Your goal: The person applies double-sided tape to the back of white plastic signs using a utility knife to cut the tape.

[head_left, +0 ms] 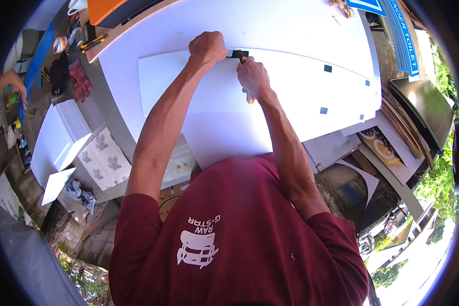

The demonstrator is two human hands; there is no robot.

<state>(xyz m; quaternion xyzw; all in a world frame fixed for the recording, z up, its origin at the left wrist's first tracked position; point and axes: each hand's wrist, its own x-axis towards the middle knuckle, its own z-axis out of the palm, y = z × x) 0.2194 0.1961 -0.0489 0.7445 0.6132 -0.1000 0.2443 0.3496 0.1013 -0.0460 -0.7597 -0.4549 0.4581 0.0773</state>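
Observation:
A long white panel (209, 92) lies across a larger white sheet (301, 25) in front of me. My left hand (208, 46) is closed at the panel's far edge, its fingertips at a small dark green piece (237, 53). Just right of it, my right hand (253, 79) is wrapped round a utility knife (243, 58) whose yellow-and-black end points at that dark piece. Its blade is too small to make out. Toward the panel's right end sit several small dark squares, one of them a dark square (328, 68) near the far edge.
An orange box (107, 11) stands at the far left, near a yellow cutter (94, 43). Red gloves (79, 80) and stacked white sheets (61, 135) lie to the left. Another person's hand (13, 84) shows there. Blue signs (400, 38) and boards (400, 122) are at right.

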